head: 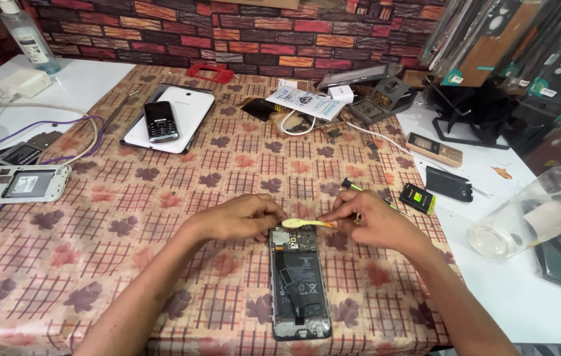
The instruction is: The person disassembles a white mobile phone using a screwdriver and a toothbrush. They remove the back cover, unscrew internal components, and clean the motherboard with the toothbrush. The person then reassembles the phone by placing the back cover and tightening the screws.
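opened black phone flat on tablecloth, yellow pry tool atop

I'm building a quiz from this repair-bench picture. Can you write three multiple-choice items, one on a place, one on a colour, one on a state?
1. Where does the small black keypad phone lie?
A. on the white tablet
B. on the white side table
C. under the clear jar

2. What colour is the flat pry tool held over the opened phone?
A. red
B. yellow
C. blue

3. In what state is the phone under the hands?
A. back cover off, insides showing
B. closed, screen lit
C. sealed in a box

Answers:
1 A: the keypad phone rests on top of the white tablet at the far side of the patterned cloth.
2 B: the tool between the left hand and the right hand is pale yellow.
3 A: the battery and the board are bare.
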